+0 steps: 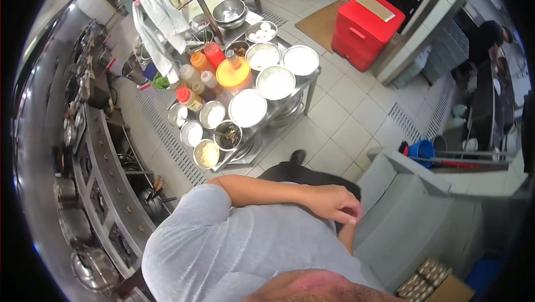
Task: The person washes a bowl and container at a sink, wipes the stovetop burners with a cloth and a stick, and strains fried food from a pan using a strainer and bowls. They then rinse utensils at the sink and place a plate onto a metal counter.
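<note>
My left hand (335, 204) lies across the front of my body at waist height, its fingers curled and closed. It meets the end of my right forearm (346, 236), which comes up from below. My right hand is mostly hidden there, and its fingers cannot be made out. No tool shows at either hand. Ahead and to the left stands a metal worktable with tubs of white contents, including a large round tub (247, 108), squeeze bottles such as a red one (213, 54), and an orange-lidded container (233, 73).
A stove counter (111, 162) with pots runs along the left. A red bin (365, 32) stands ahead on the tiled floor (348, 118). Grey steps or ledges (401, 207) lie to my right, near a blue bucket (422, 151). Another person (485, 40) is at the far right.
</note>
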A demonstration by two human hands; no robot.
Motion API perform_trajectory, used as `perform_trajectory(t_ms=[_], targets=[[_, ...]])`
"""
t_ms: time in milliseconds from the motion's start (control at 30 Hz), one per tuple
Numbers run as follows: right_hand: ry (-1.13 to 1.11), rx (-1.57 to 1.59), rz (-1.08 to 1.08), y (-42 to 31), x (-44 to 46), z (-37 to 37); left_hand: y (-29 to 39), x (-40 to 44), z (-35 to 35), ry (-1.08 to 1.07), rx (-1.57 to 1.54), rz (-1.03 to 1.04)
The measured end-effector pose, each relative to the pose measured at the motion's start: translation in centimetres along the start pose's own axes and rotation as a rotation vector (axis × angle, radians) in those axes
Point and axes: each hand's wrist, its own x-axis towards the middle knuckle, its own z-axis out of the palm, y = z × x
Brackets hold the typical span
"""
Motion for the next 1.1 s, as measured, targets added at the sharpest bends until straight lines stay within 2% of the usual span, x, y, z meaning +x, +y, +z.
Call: perform_trajectory(t_ms=[100, 200, 233, 333, 367, 467, 533, 600, 700, 800, 833, 933, 967, 1000, 1033, 1067, 1100], targets=[[-0.105, -0.225, -0.073, -8.2, -0.2, 3.5, -4.4, 5.4, -5.2, 0.015, 0.085, -0.011], [-0.237, -0.487, -0.152, -16.8, -2.6, 7.5, -4.9, 11.4, -11.3, 0.014, 0.098, -0.015], [-0.304, -0.574, -0.199, -20.4, -3.9, 8.9, -5.3, 13.4, -12.7, 0.029, 0.038, 0.075], [-0.55, -0.82, -0.363, -31.3, -9.0, 12.8, -5.7, 19.7, -16.5, -0.153, -0.024, 0.066], [-0.651, -0.885, -0.429, -35.2, -10.5, 14.5, -5.4, 22.0, -17.7, -0.28, -0.066, -0.007], [-0.985, -1.042, -0.618, -46.4, -12.7, 20.9, -11.3, 30.8, -17.5, -0.59, -0.222, -0.18], [-1.249, -1.116, -0.706, -52.8, -13.3, 26.3, -13.2, 36.3, -19.6, -0.728, -0.05, -0.265], [-1.402, -1.186, -0.669, -57.7, -13.0, 30.1, -14.8, 40.4, -22.1, -0.813, 0.054, -0.334], [-1.481, -1.308, -0.506, -64.1, -9.7, 31.6, -17.7, 42.6, -26.7, -0.621, -0.143, -0.37], [-1.531, -1.407, -0.448, -70.5, -6.1, 31.8, -20.5, 43.3, -33.2, -0.291, -0.417, -0.278], [-1.515, -1.365, -0.334, -72.4, -5.3, 32.1, -21.2, 42.5, -35.7, -0.153, -0.504, -0.213], [-1.228, -1.683, -0.659, -78.5, -2.6, 33.8, -21.5, 40.3, -43.4, 0.172, -0.579, -0.109], [-1.175, -1.681, -1.078, -79.9, -0.3, 34.2, -21.1, 39.6, -46.2, 0.273, -0.577, -0.093], [-0.974, -1.276, -1.539, -79.8, -0.4, 35.6, -19.7, 38.6, -49.2, 0.364, -0.523, -0.142], [-0.901, -1.164, -1.319, -80.9, 0.3, 37.1, -17.4, 37.7, -52.9, 0.439, -0.44, -0.244], [-0.825, -1.058, -1.099, -82.1, 1.2, 38.5, -17.1, 37.9, -54.8, 0.524, -0.517, -0.261], [-1.004, -0.83, -0.794, -82.5, 4.4, 40.0, -17.1, 38.1, -57.0, 0.611, -0.593, -0.271]])
